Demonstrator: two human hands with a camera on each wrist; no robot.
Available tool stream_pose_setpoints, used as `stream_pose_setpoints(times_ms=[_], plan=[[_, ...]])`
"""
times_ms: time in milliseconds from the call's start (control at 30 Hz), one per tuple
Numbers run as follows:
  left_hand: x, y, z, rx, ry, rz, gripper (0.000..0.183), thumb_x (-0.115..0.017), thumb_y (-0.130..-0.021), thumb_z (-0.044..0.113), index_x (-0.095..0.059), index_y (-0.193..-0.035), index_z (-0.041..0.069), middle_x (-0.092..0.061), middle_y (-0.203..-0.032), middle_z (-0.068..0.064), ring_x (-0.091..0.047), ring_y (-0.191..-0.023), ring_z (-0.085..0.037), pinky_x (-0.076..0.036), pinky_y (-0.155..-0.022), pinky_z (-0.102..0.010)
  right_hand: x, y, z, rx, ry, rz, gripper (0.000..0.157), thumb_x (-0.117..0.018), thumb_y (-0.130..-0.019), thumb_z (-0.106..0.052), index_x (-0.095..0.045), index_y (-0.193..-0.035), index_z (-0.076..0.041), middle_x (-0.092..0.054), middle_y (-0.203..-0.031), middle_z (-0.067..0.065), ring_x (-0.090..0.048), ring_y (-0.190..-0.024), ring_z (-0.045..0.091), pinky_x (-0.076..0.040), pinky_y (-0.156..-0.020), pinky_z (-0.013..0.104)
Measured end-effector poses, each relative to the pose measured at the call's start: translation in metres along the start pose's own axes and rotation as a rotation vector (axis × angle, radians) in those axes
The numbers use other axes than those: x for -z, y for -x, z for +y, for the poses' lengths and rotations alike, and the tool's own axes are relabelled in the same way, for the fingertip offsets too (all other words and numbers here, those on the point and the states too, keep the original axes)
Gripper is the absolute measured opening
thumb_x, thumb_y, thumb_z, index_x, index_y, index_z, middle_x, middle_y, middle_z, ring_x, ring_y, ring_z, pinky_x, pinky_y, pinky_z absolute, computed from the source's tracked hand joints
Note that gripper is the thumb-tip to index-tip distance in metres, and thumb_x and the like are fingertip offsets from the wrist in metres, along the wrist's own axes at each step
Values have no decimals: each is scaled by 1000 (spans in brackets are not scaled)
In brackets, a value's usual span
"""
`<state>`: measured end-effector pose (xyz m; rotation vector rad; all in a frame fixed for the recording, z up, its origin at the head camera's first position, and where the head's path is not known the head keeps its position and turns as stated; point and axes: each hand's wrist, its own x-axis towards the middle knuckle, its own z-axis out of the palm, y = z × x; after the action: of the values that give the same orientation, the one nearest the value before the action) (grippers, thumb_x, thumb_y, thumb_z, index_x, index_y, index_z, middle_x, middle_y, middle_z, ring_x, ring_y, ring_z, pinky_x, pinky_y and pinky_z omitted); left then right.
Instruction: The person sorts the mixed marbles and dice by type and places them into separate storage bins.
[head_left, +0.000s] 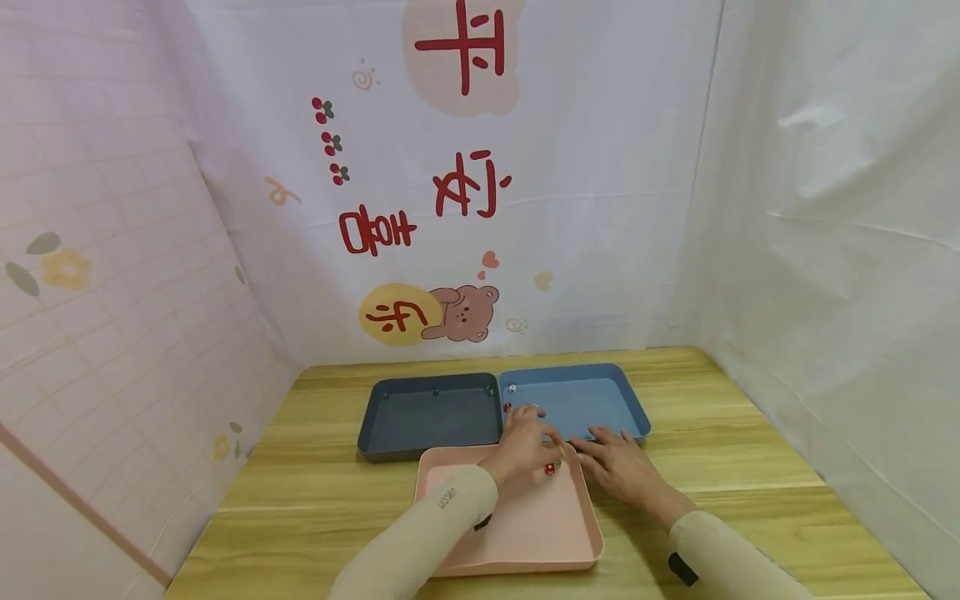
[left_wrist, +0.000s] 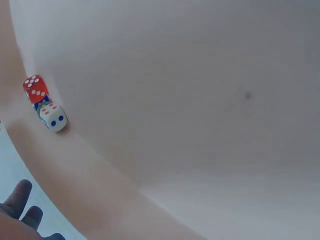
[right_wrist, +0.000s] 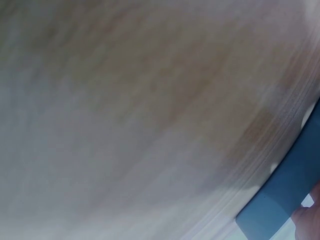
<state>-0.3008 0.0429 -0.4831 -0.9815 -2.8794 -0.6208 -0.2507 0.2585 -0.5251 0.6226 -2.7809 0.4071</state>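
A glossy red die (left_wrist: 36, 90) with white pips lies against the wall of the pink tray (head_left: 517, 542), near its far right corner. Beside it sits a white die (left_wrist: 53, 117) with red and blue pips; something blue between them is mostly hidden. The dark tray (head_left: 435, 425) holds small dark pieces (head_left: 437, 392) along its far wall, and the blue tray (head_left: 592, 404) has a white piece (head_left: 512, 388) and a red piece (head_left: 507, 407) at its left side. All three trays rest on the wooden counter (head_left: 322, 508). The left hand (head_left: 525, 442) arches above the pink tray's far edge; whether its grip pinches anything cannot be told. The right hand (head_left: 622, 471) lies palm down at the corner, its grip relaxed, fingers spread.
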Motion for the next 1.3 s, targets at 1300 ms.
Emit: stream_pose_setpoints(times_ms=[1300], plan=[[60,-17,-64,273,272,253,11,-73,-91,29,-76,-96,19,-49,-140,-15,-37,-134,-37,-16,-115,-58,0,0,-2,-26,-9,-17,40,-56,-102,-33,-63,-137,-16,-52,-140,24,-44,-132,47,-26,-106,72]])
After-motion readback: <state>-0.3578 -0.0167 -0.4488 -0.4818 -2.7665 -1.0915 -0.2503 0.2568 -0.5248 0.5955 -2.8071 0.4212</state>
